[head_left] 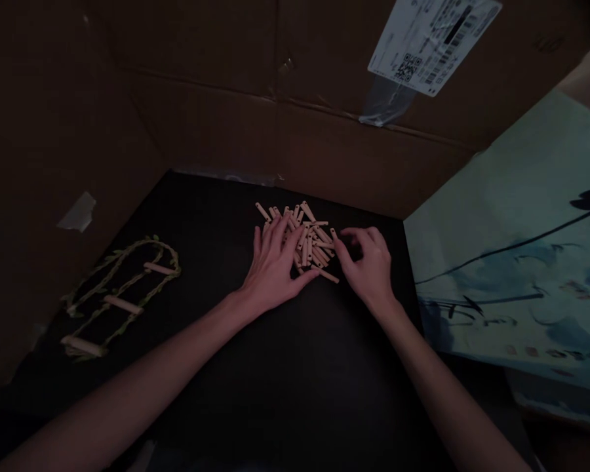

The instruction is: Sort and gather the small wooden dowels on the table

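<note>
A heap of short wooden sticks (309, 246) with small holes near their ends lies on the dark table. My left hand (275, 255) rests over the heap's left side, fingers spread, its thumb by a stick at the near edge. At the right side of the heap is my right hand (366, 259), thumb and forefinger apart in a loose curve. Its thumb tip is beside one stick (333, 234) on the edge of the heap; I cannot tell whether it touches it.
To the left lies a small rope ladder (122, 303) of leafy twine with wooden rungs. Cardboard walls (216, 124) enclose the back and left; one bears a white shipping label (432, 46). A painted panel (516, 262) leans along the right side of the dark table (314, 380).
</note>
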### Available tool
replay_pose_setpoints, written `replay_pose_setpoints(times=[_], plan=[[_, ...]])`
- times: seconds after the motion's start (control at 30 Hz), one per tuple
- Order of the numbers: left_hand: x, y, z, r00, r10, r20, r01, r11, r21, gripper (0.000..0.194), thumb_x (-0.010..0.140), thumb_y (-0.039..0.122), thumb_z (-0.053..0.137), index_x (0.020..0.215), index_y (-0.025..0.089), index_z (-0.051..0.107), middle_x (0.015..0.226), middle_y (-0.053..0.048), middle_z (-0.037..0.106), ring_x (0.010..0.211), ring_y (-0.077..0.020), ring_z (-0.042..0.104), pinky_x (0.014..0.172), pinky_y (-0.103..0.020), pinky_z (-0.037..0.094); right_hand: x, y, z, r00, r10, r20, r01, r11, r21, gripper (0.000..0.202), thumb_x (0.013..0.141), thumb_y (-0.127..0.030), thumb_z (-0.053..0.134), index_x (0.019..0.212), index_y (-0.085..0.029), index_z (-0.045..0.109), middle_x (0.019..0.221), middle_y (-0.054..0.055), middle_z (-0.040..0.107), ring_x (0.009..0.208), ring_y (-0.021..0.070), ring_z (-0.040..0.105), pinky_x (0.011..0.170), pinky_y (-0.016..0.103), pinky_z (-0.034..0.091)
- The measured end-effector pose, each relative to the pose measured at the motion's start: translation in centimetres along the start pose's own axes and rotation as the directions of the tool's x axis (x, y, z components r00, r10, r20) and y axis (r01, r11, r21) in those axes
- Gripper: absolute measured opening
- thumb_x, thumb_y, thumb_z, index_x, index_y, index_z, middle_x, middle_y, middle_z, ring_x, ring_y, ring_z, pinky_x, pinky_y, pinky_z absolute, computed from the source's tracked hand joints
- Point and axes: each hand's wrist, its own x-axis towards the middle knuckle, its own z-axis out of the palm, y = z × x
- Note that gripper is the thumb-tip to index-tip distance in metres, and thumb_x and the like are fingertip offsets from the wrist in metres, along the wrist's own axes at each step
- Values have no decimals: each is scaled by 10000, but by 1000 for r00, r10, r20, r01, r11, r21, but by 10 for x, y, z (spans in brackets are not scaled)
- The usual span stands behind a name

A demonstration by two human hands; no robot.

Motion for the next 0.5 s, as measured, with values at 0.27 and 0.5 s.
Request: replay_pose_setpoints(times=[0.27,0.5], plan=[[-1,1,-2,999,15,-33,-15,1000,4,613,958,459,606,1495,221,432,1670,-157,296,1570,-356,221,1264,-662,137,-14,13,-1,998,2,60,-8,995,96,162,921,-334,650,965,-211,744,845,35,542,769,194,560,732,361,482],[-1,2,-6,996,36,-77,-40,998,-54,490,978,391,575,1431,226,486,1620,-141,388,1545,-317,298,1281,-605,148,-12,7,-6,995,-72,64,59,981,186,98,921,-287,689,971,-211,725,789,5,510,712,165,521,649,317,448]])
